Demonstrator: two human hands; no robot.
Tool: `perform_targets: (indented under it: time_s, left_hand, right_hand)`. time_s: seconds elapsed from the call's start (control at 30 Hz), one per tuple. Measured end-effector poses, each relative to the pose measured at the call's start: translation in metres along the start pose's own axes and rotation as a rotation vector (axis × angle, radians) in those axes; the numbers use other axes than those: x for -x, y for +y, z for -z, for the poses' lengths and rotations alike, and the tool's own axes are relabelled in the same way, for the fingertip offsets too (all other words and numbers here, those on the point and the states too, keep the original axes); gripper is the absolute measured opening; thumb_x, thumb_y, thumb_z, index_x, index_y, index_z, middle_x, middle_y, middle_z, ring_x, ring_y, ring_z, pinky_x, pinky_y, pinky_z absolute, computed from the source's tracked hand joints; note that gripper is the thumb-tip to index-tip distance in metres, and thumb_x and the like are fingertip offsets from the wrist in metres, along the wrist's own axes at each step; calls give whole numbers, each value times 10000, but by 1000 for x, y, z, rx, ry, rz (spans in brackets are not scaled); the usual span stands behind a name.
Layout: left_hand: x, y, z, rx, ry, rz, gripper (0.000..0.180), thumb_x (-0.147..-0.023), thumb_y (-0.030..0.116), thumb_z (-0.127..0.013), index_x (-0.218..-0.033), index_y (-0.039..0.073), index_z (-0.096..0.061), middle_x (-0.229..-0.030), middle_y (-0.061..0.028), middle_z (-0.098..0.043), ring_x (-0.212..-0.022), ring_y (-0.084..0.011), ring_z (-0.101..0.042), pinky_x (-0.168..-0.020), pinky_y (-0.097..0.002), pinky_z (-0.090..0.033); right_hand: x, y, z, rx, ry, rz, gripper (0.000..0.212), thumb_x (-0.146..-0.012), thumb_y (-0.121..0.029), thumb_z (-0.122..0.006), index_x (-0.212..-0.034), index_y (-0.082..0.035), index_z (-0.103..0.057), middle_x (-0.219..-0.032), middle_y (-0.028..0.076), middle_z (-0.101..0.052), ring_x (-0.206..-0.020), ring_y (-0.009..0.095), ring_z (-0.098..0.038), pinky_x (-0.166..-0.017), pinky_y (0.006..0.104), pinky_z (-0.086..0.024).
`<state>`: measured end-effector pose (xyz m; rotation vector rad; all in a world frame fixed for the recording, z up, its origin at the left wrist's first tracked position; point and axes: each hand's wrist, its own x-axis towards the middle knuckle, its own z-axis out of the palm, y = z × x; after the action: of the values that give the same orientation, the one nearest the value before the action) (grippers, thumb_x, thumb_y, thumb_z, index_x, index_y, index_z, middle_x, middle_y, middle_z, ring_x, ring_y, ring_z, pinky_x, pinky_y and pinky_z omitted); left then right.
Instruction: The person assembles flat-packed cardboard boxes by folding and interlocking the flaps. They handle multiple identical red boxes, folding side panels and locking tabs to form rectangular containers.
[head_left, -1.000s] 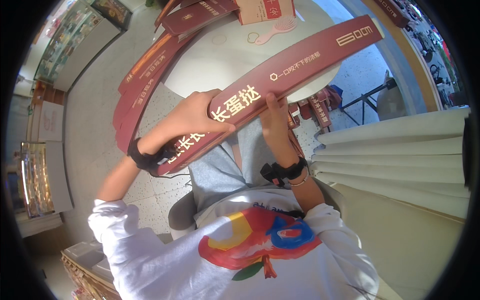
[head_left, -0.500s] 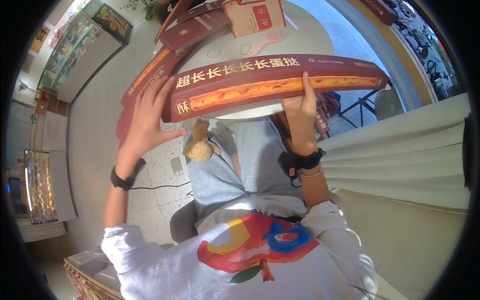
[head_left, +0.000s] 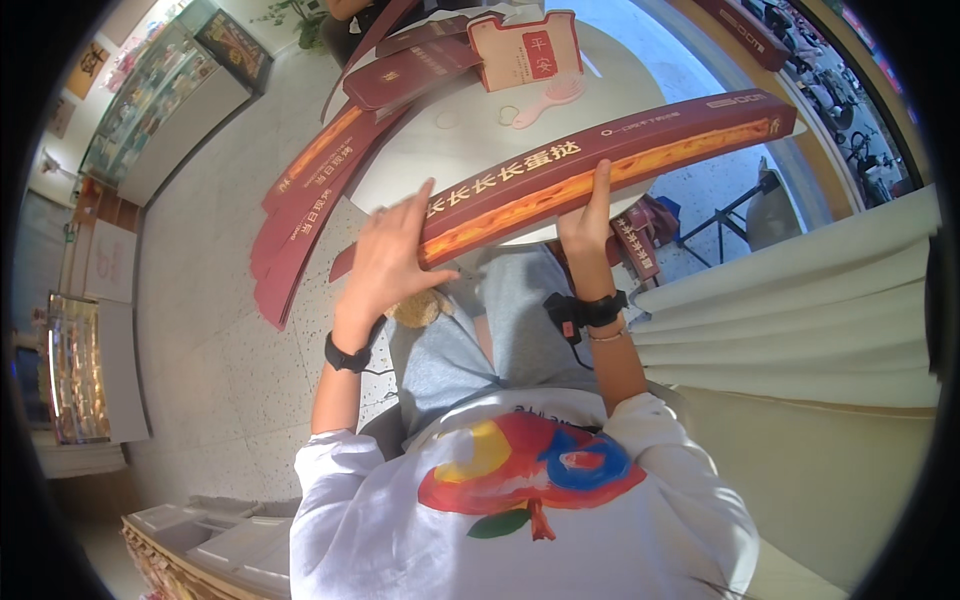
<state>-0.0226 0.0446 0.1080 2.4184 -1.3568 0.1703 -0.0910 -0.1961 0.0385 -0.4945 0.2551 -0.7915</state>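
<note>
A long maroon carton (head_left: 520, 185) with a pastry picture along its side slants over the near edge of the round white table (head_left: 440, 150), its right end higher. My left hand (head_left: 385, 265) grips it near the left end, fingers laid over the top and thumb spread along the lower edge. Around the carton's near side, right of its middle, my right hand (head_left: 585, 230) is closed, index finger stretched up over the picture. What the right palm does underneath is hidden. Partly behind my left wrist, a small brown plush toy (head_left: 418, 308) rests by my lap.
Flat maroon cartons (head_left: 320, 175) lie stacked over the table's left edge. A cream and red card box (head_left: 525, 50) and a pink hairbrush (head_left: 550, 100) are on the far side. A folding stool (head_left: 735, 210) stands right of the table, beside a pale curtain (head_left: 790, 300).
My left hand has moved right and inward along with the carton's left end. The carton now tilts more, its right end higher. More of the stacked cartons at left shows.
</note>
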Motion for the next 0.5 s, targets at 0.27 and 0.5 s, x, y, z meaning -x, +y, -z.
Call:
perform_targets:
  time_s: [0.27, 0.5]
  left_hand:
    - [-4, 39, -30, 190, 225, 204, 768, -649, 227, -824, -1329, 90, -494, -1070, -112, -615, -957, -313, -633, -762, -397, -534]
    - [-16, 64, -18, 840, 105, -17, 961, -740, 197, -799, -1502, 22, -238, -1378, -188, -444, -1300, -301, -445, -1058, -399, -387]
  right_hand:
    - [11, -5, -40, 389, -357, 40, 534, -969, -265, -585, -1398, -41, -360, -1301, 67, -501, -1208, 156, -473, -1043, 319, -369]
    - [-16, -64, -57, 478, -581, -242, 637, -894, -248, -690, -1371, 2, -350, -1222, 108, -560, -1060, 160, -604, -882, 292, -537]
